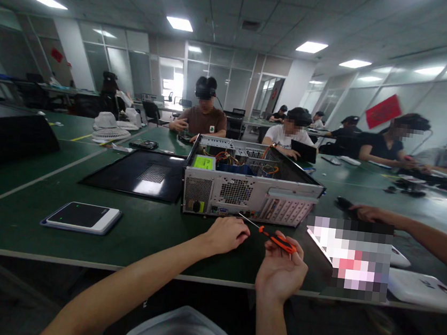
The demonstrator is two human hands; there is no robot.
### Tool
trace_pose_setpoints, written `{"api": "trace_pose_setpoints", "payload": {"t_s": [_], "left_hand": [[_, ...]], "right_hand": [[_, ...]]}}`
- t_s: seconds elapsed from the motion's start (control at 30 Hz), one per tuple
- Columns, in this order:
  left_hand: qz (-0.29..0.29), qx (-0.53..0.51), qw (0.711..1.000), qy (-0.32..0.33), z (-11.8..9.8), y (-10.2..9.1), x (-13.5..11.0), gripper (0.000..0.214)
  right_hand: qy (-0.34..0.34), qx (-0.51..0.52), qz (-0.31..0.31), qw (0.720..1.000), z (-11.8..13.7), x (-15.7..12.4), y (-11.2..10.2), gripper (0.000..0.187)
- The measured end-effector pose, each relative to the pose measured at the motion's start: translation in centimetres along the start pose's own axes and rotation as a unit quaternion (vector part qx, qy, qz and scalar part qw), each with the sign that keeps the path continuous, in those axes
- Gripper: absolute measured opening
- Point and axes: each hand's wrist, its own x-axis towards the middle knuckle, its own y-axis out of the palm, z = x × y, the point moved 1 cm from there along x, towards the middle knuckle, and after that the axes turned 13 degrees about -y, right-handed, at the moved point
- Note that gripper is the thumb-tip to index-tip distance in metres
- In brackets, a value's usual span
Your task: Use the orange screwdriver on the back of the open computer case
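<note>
Right hand (281, 268): nearest the camera, at about 5 o'clock from the picture's middle, palm turned up, fingers (280, 237) curled shut around the orange handle of the screwdriver (275, 239).
Screwdriver: handle lies across the right fingers; its thin metal shaft runs up toward 10 o'clock, the tip close to the rear panel of the computer case (246, 183).
Left hand (226, 234): at 9 o'clock from the right hand, just beside it, resting on the table (21, 203) in a loose fist; whether it holds anything cannot be told. The screwdriver shaft passes just above its knuckles.
Computer case: lies open on its side at 12 o'clock from both hands, cables and a green label showing inside, rear panel with vents and slots facing the camera.
Side panel (142, 174): black, flat on the table, touching the case at its 9 o'clock.
Tablet-like device (83, 217): white-edged, well apart at 9 o'clock from the left hand.
Co-worker's arm (410, 229): reaches in from 3 o'clock, beyond a blurred patch.
Far side: several seated people at the long green tables, glass partitions behind them.
</note>
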Motion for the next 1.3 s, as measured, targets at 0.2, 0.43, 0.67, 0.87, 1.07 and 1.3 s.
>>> {"api": "trace_pose_setpoints", "payload": {"t_s": [0.2,0.43,0.67,0.87,1.07,1.3], "left_hand": [[0.004,0.005,1.000,0.003,-0.2,-0.3,-0.2,0.023],[-0.015,0.015,1.000,0.010,-0.1,-0.7,-0.9,0.025],[0.017,0.036,0.999,0.027,-0.3,-0.8,-0.9,0.031],[0.024,0.046,0.998,0.033,-0.1,-0.4,-0.8,0.038],[0.028,0.062,0.997,0.034,-0.4,-0.3,-1.0,0.042],[0.026,0.072,0.996,0.039,-0.4,-0.1,-1.0,0.044]], "right_hand": [[0.001,-0.004,0.002,1.000,-0.1,0.0,-0.2,0.024],[-0.003,-0.004,0.017,1.000,-0.2,0.1,-0.3,0.024],[0.014,0.000,-0.020,1.000,0.1,-0.1,0.1,0.024],[0.007,0.001,-0.010,1.000,0.1,0.0,0.0,0.024],[0.001,-0.003,0.006,1.000,-0.2,0.1,-0.2,0.025],[0.004,-0.007,0.005,1.000,-0.1,0.1,-0.2,0.025]]}}
